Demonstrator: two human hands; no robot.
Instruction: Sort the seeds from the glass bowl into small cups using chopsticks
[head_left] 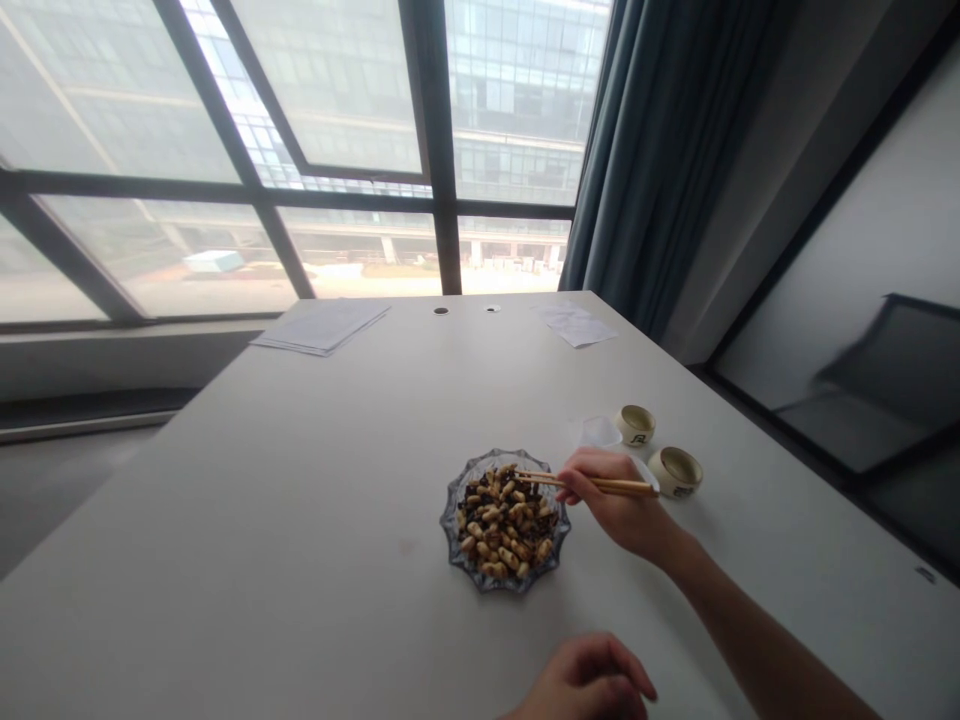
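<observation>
My right hand [604, 500] grips a pair of wooden chopsticks [626, 488] between thumb and fingers. Their tips reach left over the upper part of a clear scalloped glass bowl [452, 525]. Piled in the bowl are tan peanuts in their shells [510, 555], mixed with small dark pieces; I cannot tell whether the tips pinch one. Nearer to me, below the bowl, my left hand [589, 680] is by the table with loosely curved fingers apart and nothing visible in them. Part of a whitish dish [646, 476] shows behind my right hand.
Two cream cups with dark markings, a far cup [636, 425] and a near cup [676, 472], stand right of the bowl. A translucent dish [600, 432] is beside them. Papers [322, 328] and more sheets [576, 325] lie at the far end of the white table [300, 520].
</observation>
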